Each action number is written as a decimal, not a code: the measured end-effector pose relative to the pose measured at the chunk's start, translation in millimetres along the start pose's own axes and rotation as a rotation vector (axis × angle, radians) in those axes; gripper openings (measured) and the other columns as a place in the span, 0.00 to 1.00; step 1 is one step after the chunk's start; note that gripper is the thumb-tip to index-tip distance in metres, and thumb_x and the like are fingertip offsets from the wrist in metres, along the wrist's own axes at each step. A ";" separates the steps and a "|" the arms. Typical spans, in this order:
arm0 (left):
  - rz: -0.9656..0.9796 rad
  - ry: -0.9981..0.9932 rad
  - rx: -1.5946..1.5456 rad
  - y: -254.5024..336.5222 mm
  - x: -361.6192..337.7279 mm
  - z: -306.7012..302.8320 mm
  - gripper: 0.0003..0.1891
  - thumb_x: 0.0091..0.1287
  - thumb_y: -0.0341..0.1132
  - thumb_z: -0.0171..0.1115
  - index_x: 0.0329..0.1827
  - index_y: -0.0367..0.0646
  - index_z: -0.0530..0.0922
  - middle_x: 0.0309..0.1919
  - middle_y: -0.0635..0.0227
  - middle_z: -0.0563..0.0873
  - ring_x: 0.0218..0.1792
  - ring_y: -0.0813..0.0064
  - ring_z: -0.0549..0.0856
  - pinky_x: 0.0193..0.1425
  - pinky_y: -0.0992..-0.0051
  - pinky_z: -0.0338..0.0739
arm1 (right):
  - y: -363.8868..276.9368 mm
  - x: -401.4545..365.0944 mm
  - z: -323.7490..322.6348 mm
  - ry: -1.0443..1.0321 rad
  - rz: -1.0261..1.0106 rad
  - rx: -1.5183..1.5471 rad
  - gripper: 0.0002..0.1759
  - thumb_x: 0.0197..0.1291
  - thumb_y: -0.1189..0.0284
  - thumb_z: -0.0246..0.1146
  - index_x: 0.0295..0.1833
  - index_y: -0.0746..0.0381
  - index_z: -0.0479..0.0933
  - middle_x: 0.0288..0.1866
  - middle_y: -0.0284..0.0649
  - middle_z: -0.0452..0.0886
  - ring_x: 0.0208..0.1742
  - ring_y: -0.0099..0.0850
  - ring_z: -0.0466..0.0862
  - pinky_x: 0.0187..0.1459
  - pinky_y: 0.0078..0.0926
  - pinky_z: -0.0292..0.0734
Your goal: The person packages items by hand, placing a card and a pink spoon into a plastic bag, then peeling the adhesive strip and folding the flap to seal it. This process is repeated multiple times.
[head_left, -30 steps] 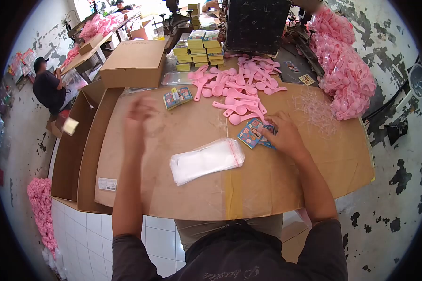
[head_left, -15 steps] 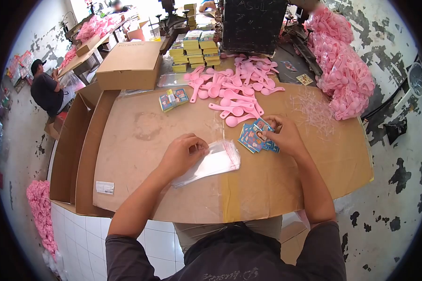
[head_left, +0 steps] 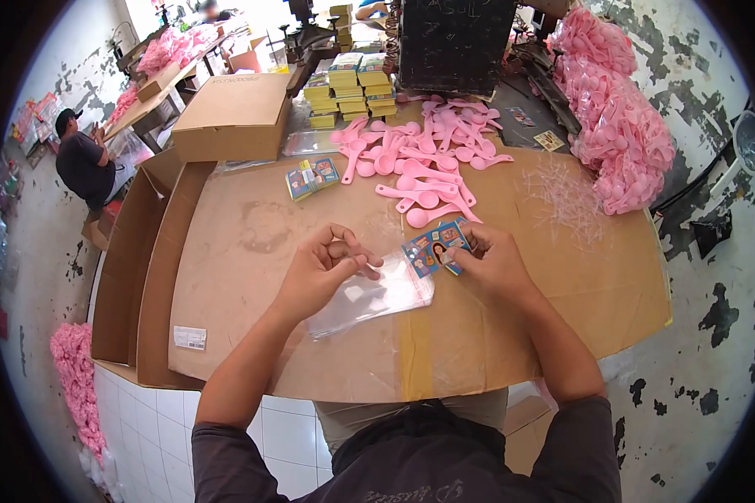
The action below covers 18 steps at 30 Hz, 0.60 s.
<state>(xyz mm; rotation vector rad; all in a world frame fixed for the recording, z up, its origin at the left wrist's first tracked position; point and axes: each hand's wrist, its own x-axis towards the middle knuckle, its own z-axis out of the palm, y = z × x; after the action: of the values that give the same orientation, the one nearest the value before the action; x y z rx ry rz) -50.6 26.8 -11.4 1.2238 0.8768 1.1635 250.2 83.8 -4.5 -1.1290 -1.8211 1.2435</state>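
Note:
My right hand (head_left: 497, 261) pinches several blue printed cards (head_left: 425, 253) between thumb and fingers, just above the right end of the clear plastic bags. The top card bears a picture of a dark-haired figure. My left hand (head_left: 323, 270) hovers over the left part of the stack of clear plastic bags (head_left: 365, 306), fingers bent and apart, with nothing visible in them. The bags lie flat on the cardboard-covered table (head_left: 252, 277). Beyond my right hand are loose pink scoops (head_left: 428, 197). A banded bundle of cards (head_left: 312, 178) lies farther left.
A closed cardboard box (head_left: 231, 113) and stacks of yellow-edged cards (head_left: 356, 84) stand at the back. Clear plastic strips (head_left: 562, 197) lie at right, near large bags of pink scoops (head_left: 617, 126). An open carton (head_left: 134, 277) borders the left side. Another person (head_left: 84, 159) sits far left.
My right hand has lifted the cards and brought them left, toward the bags. My left hand has risen slightly off the bags, its fingers parting.

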 end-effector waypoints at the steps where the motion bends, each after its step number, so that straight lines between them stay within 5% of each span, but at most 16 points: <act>1: 0.005 0.009 -0.015 2.5 -0.4 2.2 0.13 0.75 0.24 0.65 0.58 0.37 0.73 0.45 0.51 0.92 0.46 0.67 0.92 0.52 0.70 0.87 | -4.3 -1.0 1.2 0.009 0.001 0.063 0.10 0.68 0.79 0.67 0.53 0.68 0.83 0.41 0.32 0.87 0.39 0.16 0.83 0.42 0.18 0.78; 10: -0.033 0.119 0.038 1.7 -6.2 30.0 0.22 0.72 0.25 0.70 0.65 0.36 0.71 0.43 0.53 0.93 0.46 0.69 0.93 0.47 0.76 0.87 | -9.5 -3.2 12.3 0.122 -0.032 0.496 0.09 0.70 0.74 0.70 0.52 0.64 0.82 0.41 0.33 0.87 0.37 0.16 0.82 0.40 0.18 0.78; 18: -0.025 0.037 0.201 1.2 -10.4 32.6 0.25 0.73 0.25 0.69 0.71 0.34 0.70 0.44 0.58 0.93 0.48 0.75 0.92 0.49 0.76 0.87 | 3.8 -3.7 8.6 -0.043 -0.260 -0.040 0.12 0.64 0.75 0.74 0.51 0.64 0.84 0.37 0.30 0.84 0.33 0.17 0.78 0.34 0.20 0.71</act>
<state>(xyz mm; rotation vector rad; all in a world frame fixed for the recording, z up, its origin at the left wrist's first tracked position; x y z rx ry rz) -22.0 9.0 -5.6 1.3529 1.0532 1.1013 245.4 77.9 -11.1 -0.8588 -1.9609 1.0902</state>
